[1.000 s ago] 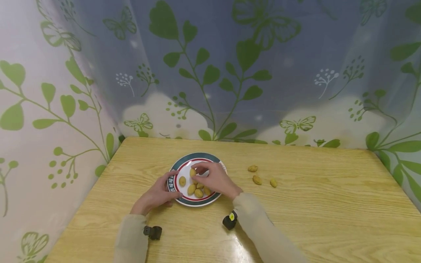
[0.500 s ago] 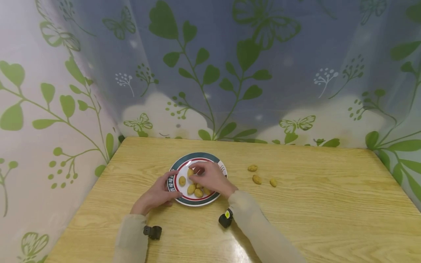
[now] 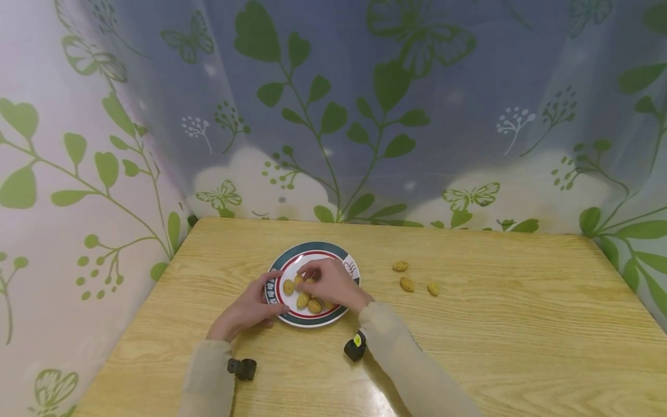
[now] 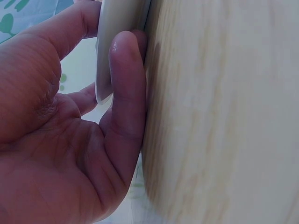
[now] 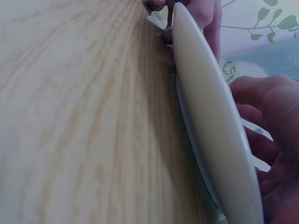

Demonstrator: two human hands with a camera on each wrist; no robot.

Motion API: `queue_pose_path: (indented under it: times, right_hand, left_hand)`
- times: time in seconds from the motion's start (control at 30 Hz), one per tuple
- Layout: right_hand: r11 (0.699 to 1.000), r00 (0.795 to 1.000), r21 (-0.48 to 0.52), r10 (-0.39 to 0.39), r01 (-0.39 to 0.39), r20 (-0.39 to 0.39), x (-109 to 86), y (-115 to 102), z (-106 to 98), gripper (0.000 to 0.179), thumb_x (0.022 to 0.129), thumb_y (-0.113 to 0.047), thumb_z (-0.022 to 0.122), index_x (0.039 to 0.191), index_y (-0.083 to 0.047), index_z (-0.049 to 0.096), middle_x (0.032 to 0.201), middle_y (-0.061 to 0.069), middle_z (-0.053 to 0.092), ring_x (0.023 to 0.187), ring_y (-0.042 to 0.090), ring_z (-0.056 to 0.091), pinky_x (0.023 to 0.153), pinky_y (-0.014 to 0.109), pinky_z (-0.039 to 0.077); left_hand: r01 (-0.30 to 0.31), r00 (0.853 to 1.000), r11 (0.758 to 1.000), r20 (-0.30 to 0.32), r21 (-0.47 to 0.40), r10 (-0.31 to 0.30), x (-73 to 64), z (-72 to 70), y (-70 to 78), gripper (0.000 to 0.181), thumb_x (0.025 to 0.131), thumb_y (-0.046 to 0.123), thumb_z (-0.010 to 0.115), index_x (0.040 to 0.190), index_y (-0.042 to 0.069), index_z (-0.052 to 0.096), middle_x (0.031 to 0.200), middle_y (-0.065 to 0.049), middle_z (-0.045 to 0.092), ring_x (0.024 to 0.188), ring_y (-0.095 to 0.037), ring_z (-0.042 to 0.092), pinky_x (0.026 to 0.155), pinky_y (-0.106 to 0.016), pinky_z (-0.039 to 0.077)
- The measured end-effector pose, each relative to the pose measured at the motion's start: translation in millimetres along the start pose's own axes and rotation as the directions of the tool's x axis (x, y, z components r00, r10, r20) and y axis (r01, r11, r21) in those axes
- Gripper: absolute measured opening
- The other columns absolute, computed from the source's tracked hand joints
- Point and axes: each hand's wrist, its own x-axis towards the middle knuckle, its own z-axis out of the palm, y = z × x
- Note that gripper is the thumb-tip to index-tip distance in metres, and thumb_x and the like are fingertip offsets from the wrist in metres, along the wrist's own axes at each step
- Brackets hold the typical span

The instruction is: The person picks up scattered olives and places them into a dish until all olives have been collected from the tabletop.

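My left hand holds the left rim of a round plate, white inside with a red ring and a dark green border. In the left wrist view some fingers lie along the plate's pale underside, close over the table. My right hand is over the plate, its thumb and forefinger pinching a small oval yellow-brown fruit low over the white middle. Several similar fruits lie on the plate, one apart at the left. The right hand partly hides others. In the right wrist view the plate's side hides the fingertips.
Three more yellow-brown pieces, a far one, a middle one and a right one, lie on the wooden table right of the plate. A patterned curtain stands behind the table's far edge.
My right hand has moved a little left over the plate, and the pinched fruit has come left and down. The left hand and the plate have stayed in place.
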Motion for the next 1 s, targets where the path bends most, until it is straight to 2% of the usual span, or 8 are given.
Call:
queue_pose_path:
  times: [0.23, 0.43, 0.53, 1.0]
  right_hand:
    - [1.0, 1.0, -0.004, -0.015, 0.015, -0.005, -1.4, 1, -2, 0.022, 0.088, -0.024, 0.079, 0.108, -0.014, 0.078, 0.094, 0.0, 0.074, 0.086, 0.008, 0.063, 0.08, 0.023, 0.052]
    - [1.0, 1.0, 0.015, 0.019, -0.019, 0.003, -4.4, -1, -8, 0.026, 0.089, -0.026, 0.077, 0.111, -0.013, 0.077, 0.104, 0.002, 0.075, 0.094, 0.012, 0.067, 0.083, 0.027, 0.054]
    - [0.999, 1.0, 0.028, 0.024, -0.024, 0.005, -5.7, -1, -12, 0.026, 0.089, -0.027, 0.076, 0.112, -0.012, 0.077, 0.106, 0.004, 0.075, 0.096, 0.015, 0.068, 0.084, 0.029, 0.055]
    - [1.0, 1.0, 0.002, -0.016, 0.016, 0.003, -17.6, -1, -27, 0.031, 0.092, -0.028, 0.075, 0.117, -0.011, 0.075, 0.113, 0.006, 0.075, 0.106, 0.022, 0.068, 0.093, 0.038, 0.055]
  left_hand:
    - [-0.001, 1.0, 1.0, -0.002, 0.002, 0.001, 0.1, 0.3, -0.1, 0.084, 0.088, 0.018, 0.079, 0.158, 0.016, 0.032, 0.144, -0.025, 0.044, 0.06, -0.015, 0.057, 0.057, -0.028, 0.052]
    - [0.015, 1.0, 1.0, -0.002, 0.003, -0.015, 0.8, 0.4, -1.6, 0.084, 0.088, 0.019, 0.08, 0.157, 0.019, 0.033, 0.145, -0.024, 0.042, 0.059, -0.015, 0.058, 0.058, -0.027, 0.053]
    - [0.003, 1.0, 1.0, -0.005, -0.003, -0.003, -0.2, 0.4, -1.0, 0.084, 0.088, 0.019, 0.08, 0.157, 0.017, 0.033, 0.144, -0.025, 0.043, 0.059, -0.015, 0.058, 0.057, -0.028, 0.053]
    - [0.005, 1.0, 1.0, -0.011, -0.009, -0.005, 0.3, 0.6, -1.7, 0.084, 0.088, 0.019, 0.081, 0.157, 0.018, 0.034, 0.146, -0.024, 0.041, 0.063, -0.017, 0.059, 0.059, -0.029, 0.054]
